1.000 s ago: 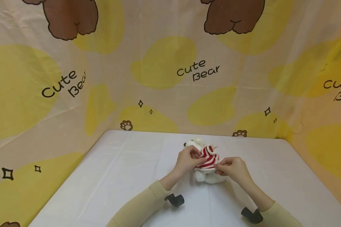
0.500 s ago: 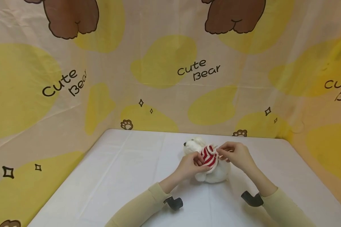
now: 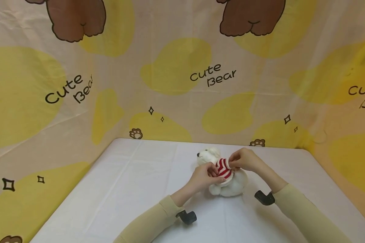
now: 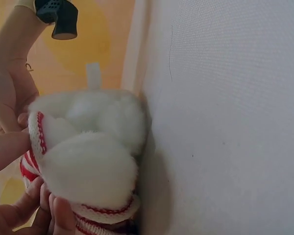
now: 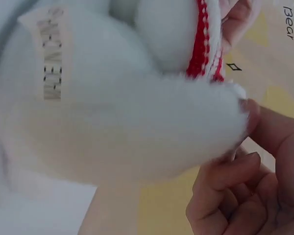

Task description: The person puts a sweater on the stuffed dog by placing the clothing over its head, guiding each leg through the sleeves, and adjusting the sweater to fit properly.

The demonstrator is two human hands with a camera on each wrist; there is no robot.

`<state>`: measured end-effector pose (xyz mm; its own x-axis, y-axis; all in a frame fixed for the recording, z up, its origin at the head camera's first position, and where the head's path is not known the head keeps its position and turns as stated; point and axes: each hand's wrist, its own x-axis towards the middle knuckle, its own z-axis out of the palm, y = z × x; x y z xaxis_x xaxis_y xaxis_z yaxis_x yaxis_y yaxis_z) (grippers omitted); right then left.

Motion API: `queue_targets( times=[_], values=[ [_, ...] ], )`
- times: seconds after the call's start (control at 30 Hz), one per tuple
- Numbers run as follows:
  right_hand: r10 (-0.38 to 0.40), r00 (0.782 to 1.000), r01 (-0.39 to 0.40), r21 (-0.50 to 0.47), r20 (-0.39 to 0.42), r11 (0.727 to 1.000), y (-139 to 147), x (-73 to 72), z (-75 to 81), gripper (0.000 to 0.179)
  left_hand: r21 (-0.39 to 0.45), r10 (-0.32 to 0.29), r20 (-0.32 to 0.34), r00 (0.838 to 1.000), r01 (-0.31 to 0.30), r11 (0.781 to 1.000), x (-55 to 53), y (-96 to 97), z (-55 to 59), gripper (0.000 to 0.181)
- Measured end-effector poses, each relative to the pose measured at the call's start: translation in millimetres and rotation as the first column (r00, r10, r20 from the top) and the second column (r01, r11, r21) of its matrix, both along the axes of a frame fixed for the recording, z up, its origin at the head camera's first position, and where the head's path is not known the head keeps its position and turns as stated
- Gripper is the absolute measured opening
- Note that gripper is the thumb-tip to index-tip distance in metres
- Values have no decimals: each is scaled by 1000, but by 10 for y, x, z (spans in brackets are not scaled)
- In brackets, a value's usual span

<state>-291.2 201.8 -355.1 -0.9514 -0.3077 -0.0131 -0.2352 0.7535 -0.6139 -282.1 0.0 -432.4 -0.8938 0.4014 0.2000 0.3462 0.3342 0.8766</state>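
A white stuffed animal (image 3: 231,188) with a black nose sits on the table, facing left. Round its body is a red-and-white striped knit sweater (image 3: 223,168). My left hand (image 3: 203,177) grips the near side of that sweater, the thumb at its trimmed edge (image 4: 37,132) in the left wrist view. My right hand (image 3: 245,160) is at the sweater's upper right. The right wrist view has its thumb and fingers pinching the tip of a fluffy white limb (image 5: 201,122), close to a red-and-white knit edge (image 5: 204,44). Where the limb meets the sleeve is partly hidden.
The white table (image 3: 134,189) extends all round the toy. A printed fabric backdrop (image 3: 170,101) stands behind the table and at its sides. A fabric tag (image 5: 50,54) sticks out from the toy. Each wrist carries a black camera mount (image 3: 187,217).
My right hand has risen from the sweater's lower hem to its upper right and now pinches there. My left hand has slid slightly down the sweater, uncovering more of the head.
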Motion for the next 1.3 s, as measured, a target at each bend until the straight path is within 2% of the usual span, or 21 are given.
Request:
queue_targets(
  times=[0.23, 0.37, 0.47, 0.57, 0.7, 0.83, 1.1, 1.3],
  values=[
    [65, 997, -69, 86, 47, 994, 1, -46, 18, 9, -14, 23, 1, 1000, -23, 1000, 9, 14, -11, 29],
    [75, 994, -83, 113, 76, 990, 3, -86, 14, 8, -18, 37, 0, 999, -37, 999, 21, 26, 5, 28],
    [52, 993, -63, 95, 109, 993, 0, -108, -22, 7, -24, 46, -8, 999, -46, 999, 38, 30, 15, 26],
    [1, 989, -10, 57, 148, 998, -5, -119, -81, 5, -18, 57, -2, 998, -57, 998, 52, 26, 17, 25],
    [-60, 979, 59, 11, 195, 998, 2, -123, -143, 12, 13, 61, 12, 998, -61, 998, 49, 18, -7, 24],
    [-52, 980, 52, 2, 195, 999, 22, -120, -154, 14, 42, 60, 7, 998, -60, 997, 44, 24, -26, 24],
    [30, 976, -34, 16, 215, 999, 20, -118, -122, 11, 85, 59, -1, 998, -58, 995, 73, 36, -2, 20],
    [19, 964, -17, -13, 266, 1000, 9, -131, -119, 11, 106, 54, 7, 998, -55, 993, 90, 51, 17, 19]
  ],
)
